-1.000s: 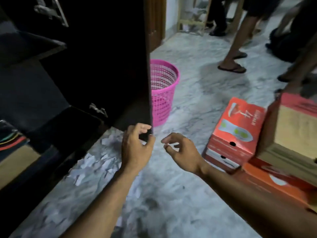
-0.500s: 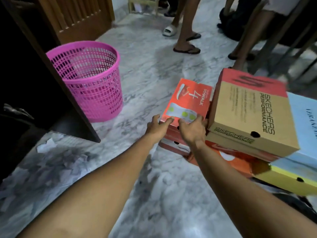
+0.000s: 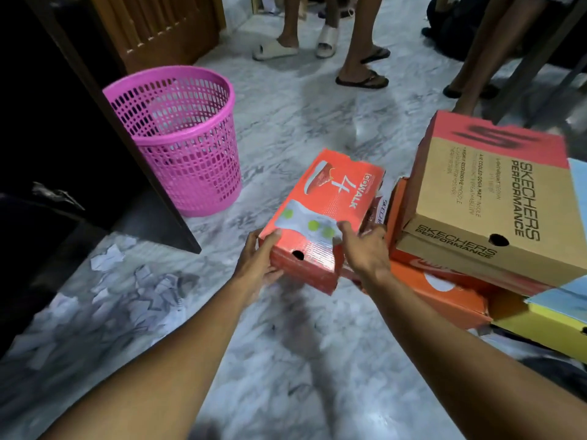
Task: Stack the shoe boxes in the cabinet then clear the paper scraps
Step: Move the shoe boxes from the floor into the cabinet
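Note:
A red GoWalk shoe box (image 3: 327, 211) is tilted up off the floor, its near end raised. My left hand (image 3: 259, 265) grips its near left corner, and my right hand (image 3: 363, 249) holds its near right side. Right of it, a tan-and-red Skechers box (image 3: 495, 198) lies on an orange box (image 3: 444, 290), with a yellow box (image 3: 540, 325) and a light blue box (image 3: 571, 300) at the frame's right edge. White paper scraps (image 3: 127, 290) litter the marble floor at the left. The dark cabinet (image 3: 47, 138) stands open at far left, its door (image 3: 149, 192) swung out.
A pink mesh waste basket (image 3: 181, 138) stands beside the cabinet door. Several people's legs and sandalled feet (image 3: 359, 74) crowd the far floor. A wooden door (image 3: 158, 27) is at the back left. Bare marble floor (image 3: 286, 360) lies between my arms.
My hands left the cabinet door and reached right to the red box. They now grip it, and its near end has lifted off the box beneath and shifted toward me.

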Demonstrator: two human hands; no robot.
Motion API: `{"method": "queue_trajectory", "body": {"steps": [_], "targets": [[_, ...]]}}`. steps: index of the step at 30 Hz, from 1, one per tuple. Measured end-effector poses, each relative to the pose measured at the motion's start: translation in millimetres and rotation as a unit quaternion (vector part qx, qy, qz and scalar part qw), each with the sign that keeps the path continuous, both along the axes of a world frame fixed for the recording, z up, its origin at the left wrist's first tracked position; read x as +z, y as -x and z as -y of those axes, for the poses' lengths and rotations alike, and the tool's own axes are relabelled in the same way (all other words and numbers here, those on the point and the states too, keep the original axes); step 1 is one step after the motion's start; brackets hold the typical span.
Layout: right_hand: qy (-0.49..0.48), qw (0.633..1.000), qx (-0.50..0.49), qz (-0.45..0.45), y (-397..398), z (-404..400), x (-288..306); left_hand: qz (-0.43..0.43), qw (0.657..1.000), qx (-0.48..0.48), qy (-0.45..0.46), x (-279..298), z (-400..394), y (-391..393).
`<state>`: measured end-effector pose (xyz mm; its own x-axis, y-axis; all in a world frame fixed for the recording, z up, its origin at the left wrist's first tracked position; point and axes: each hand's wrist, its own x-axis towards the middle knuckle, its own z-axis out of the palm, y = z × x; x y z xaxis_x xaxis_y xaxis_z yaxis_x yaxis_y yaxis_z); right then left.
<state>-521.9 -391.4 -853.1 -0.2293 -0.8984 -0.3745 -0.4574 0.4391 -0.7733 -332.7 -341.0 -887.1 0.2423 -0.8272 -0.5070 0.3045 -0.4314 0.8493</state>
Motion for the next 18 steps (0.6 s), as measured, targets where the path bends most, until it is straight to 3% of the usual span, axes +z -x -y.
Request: {"method": "queue_trajectory", "body": {"steps": [3, 5, 8, 12, 18], "targets": [[-0.023, 0.979, -0.052, 0.196, -1, -5, -6, 0.021, 1.0, -0.007, -0.005, -4, -44, -32], [-0.071, 0.961, -0.02, 0.266, -1, -13, -8, 0.028, 0.999, -0.029, -0.015, -4, -76, -55], [-0.124, 0.954, 0.038, 0.271, -5, -31, -19, 0.018, 0.997, -0.07, -0.038, -1, -119, -97], [-0.12, 0.95, 0.11, 0.268, -31, -61, -34, 0.005, 0.985, -0.142, -0.093, 10, -157, -152], [-0.15, 0.919, 0.294, 0.216, -112, -107, -31, -0.017, 0.985, -0.1, -0.137, 18, -204, -199]]}}
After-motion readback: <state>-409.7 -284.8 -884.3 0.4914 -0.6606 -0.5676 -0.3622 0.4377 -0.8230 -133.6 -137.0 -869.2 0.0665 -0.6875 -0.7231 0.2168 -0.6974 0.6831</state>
